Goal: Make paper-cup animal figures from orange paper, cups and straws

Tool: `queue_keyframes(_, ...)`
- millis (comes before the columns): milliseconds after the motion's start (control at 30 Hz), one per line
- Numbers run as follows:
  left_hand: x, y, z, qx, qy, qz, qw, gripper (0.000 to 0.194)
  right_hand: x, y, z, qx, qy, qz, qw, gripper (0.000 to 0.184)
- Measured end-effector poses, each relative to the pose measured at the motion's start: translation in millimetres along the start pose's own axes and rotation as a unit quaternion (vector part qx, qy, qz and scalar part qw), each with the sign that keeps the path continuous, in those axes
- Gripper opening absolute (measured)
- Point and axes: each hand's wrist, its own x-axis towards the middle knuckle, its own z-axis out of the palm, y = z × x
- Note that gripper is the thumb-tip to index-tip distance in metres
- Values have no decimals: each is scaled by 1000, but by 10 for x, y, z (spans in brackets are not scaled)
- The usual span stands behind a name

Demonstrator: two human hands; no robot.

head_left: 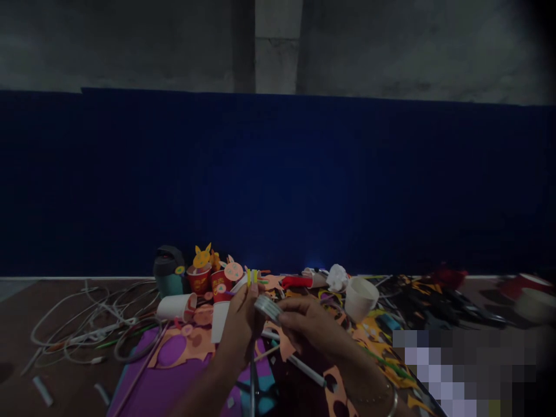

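Near the middle of the table, my left hand [241, 318] is closed, with a small yellow striped piece [252, 277] showing above its fingertips; its exact kind is too dim to make out. A small whitish, see-through roll of tape [268, 308] sits between the two hands. The fingers of my right hand [310, 321] pinch its right end, while its left end lies against my left hand. Below the hands are a white tube [307, 370] and orange paper scraps with holes [336, 391]. Scissors [253, 376] lie partly hidden beside my left forearm.
Red cups [200, 281] with paper animal faces stand at the back left beside a dark teal container [167, 272]. A white cup [174, 307] lies on its side near tangled white cables [87, 324]. A white paper bowl [361, 298] and crumpled tissue [337, 278] are right of centre. Purple sheets [174, 382] lie in front.
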Motion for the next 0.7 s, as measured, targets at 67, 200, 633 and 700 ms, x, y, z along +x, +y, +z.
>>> queue_keyframes(67, 5, 9, -2, 59, 8, 27, 998, 28, 7, -2, 6, -3, 18, -1, 1000, 19)
queue_keyframes(200, 24, 52, -14, 183, 28, 79, 979, 27, 16, -19, 8, -7, 49, 21, 999, 21)
queue_keyframes(633, -6, 69, -74, 328, 3, 209, 921, 22, 4, -48, -56, -93, 37, -8, 995, 24)
queue_keyframes(700, 9, 87, -55, 258, 0, 185, 948, 24, -25, -54, -79, -85, -1, 17, 996, 29)
